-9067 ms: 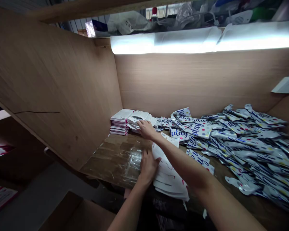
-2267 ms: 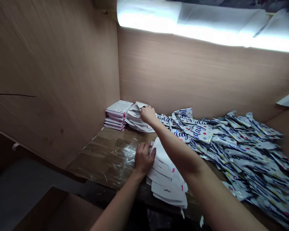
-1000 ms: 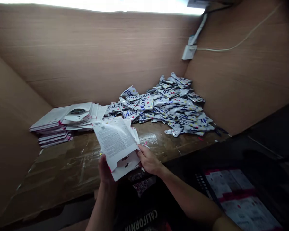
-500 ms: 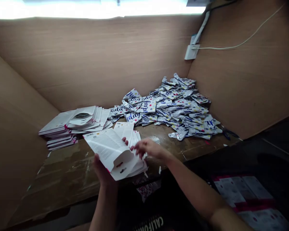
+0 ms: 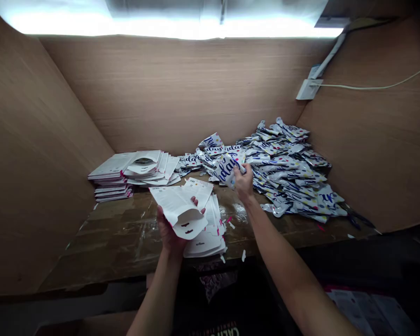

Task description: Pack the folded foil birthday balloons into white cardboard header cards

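My left hand (image 5: 173, 233) holds a white paper envelope (image 5: 177, 205) from beneath, its mouth bulging open toward me and a hang-hole flap at the near end. Fingertips show at the envelope's right edge. My right hand (image 5: 244, 183) grips a folded foil packet (image 5: 227, 171) with blue lettering and coloured dots, in front of the packet pile. Beneath and right of the held envelope lies a loose stack of similar envelopes (image 5: 205, 245) on the table.
A large pile of foil packets (image 5: 283, 163) spreads over the back right. Stacked envelopes (image 5: 110, 168) stand at the back left. Dark-handled scissors or pliers (image 5: 357, 219) lie at the right. Paper scraps (image 5: 244, 255) dot the brown table (image 5: 115, 238). Wooden panels surround it.
My right hand has moved from beside the envelope's mouth to the packets at the back and has taken hold of one. The camera view has shifted left.
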`<action>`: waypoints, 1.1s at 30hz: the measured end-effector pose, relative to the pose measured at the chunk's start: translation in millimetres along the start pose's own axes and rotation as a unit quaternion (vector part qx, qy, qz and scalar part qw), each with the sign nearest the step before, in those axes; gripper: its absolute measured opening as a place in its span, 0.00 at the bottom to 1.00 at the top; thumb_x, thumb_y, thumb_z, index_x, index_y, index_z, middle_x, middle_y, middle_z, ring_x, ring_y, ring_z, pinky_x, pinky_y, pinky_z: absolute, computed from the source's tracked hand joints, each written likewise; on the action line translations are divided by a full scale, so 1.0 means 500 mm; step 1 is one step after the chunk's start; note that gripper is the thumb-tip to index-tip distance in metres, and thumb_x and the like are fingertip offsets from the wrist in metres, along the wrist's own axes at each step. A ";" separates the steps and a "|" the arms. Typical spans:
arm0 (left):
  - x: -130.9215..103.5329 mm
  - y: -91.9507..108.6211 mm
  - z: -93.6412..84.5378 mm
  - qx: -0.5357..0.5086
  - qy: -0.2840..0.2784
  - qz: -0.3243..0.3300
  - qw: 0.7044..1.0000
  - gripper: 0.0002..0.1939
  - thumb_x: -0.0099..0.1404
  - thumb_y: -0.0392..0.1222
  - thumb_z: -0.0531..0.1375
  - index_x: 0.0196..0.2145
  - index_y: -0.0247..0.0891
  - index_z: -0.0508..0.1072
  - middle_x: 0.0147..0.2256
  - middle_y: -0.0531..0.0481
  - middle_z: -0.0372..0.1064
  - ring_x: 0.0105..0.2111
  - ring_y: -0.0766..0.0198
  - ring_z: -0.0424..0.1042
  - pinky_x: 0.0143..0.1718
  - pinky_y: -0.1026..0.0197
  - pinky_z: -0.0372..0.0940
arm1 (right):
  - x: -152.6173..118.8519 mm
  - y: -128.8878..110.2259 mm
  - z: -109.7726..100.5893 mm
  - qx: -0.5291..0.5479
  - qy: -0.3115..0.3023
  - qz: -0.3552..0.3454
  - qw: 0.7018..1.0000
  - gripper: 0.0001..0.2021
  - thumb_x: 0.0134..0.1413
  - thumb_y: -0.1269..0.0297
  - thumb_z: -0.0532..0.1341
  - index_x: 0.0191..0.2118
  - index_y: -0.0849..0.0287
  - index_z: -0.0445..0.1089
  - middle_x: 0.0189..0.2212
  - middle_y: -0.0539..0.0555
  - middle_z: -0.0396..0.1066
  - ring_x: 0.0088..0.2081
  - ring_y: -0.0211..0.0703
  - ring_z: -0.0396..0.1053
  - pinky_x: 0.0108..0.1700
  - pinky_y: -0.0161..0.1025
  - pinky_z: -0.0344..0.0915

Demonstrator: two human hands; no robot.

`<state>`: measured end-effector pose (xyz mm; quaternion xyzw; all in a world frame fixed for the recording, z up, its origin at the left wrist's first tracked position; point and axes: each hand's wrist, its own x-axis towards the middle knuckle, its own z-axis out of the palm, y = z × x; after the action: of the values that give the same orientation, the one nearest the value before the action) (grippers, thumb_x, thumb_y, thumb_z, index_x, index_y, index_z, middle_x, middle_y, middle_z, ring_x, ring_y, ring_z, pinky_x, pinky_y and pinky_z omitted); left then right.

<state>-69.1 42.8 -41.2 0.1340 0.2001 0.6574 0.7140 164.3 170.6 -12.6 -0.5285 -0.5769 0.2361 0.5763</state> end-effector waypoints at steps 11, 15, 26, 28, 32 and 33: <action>0.005 -0.045 0.039 -0.002 -0.014 -0.016 1.000 0.50 0.63 0.78 0.55 0.67 0.37 0.67 0.59 0.34 0.74 0.61 0.34 0.72 0.60 0.27 0.66 | -0.363 -0.134 -0.042 -0.113 -0.382 -0.309 0.864 0.37 0.55 0.81 0.57 0.70 0.56 0.59 0.74 0.63 0.55 0.76 0.58 0.50 0.72 0.63 0.59; -0.011 -0.044 0.043 -0.012 -0.011 0.009 1.000 0.47 0.64 0.76 0.55 0.68 0.39 0.67 0.59 0.35 0.75 0.61 0.36 0.72 0.62 0.27 0.65 | -0.349 -0.137 -0.023 -0.177 -0.389 -0.319 0.846 0.42 0.55 0.83 0.55 0.76 0.60 0.52 0.74 0.65 0.56 0.75 0.58 0.51 0.73 0.59 0.59; -0.027 -0.050 0.037 -0.046 0.017 0.036 0.998 0.45 0.64 0.75 0.56 0.64 0.37 0.71 0.54 0.36 0.78 0.58 0.39 0.74 0.61 0.30 0.66 | -0.387 -0.161 0.031 -0.125 -0.252 -0.269 0.921 0.26 0.68 0.65 0.60 0.70 0.53 0.62 0.59 0.65 0.72 0.63 0.63 0.68 0.65 0.63 0.68; -0.027 -0.039 0.030 -0.057 0.036 0.052 0.996 0.43 0.64 0.74 0.57 0.63 0.39 0.72 0.52 0.38 0.79 0.56 0.41 0.75 0.62 0.31 0.66 | -0.396 -0.165 0.027 -0.111 -0.285 -0.298 0.904 0.37 0.67 0.55 0.63 0.76 0.56 0.53 0.66 0.67 0.66 0.69 0.67 0.60 0.70 0.66 0.60; -0.002 -0.031 0.035 0.033 0.026 0.044 0.998 0.42 0.65 0.76 0.55 0.55 0.34 0.77 0.51 0.36 0.78 0.58 0.38 0.73 0.62 0.36 0.65 | -0.306 -0.158 0.065 -0.149 -0.360 -0.280 0.877 0.29 0.71 0.50 0.58 0.70 0.61 0.65 0.59 0.68 0.73 0.61 0.66 0.68 0.63 0.61 0.67; 0.013 -0.021 0.033 0.108 0.021 0.071 0.991 0.42 0.66 0.77 0.52 0.54 0.35 0.77 0.52 0.35 0.77 0.59 0.38 0.72 0.62 0.37 0.64 | -0.261 -0.158 0.087 -0.158 -0.348 -0.265 0.885 0.24 0.73 0.52 0.55 0.64 0.59 0.71 0.53 0.66 0.76 0.55 0.62 0.72 0.59 0.57 0.70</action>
<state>-51.6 49.2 -32.0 0.2099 0.2747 0.6836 0.6427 68.6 44.1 -6.7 -0.3241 -0.8884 0.1492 0.2887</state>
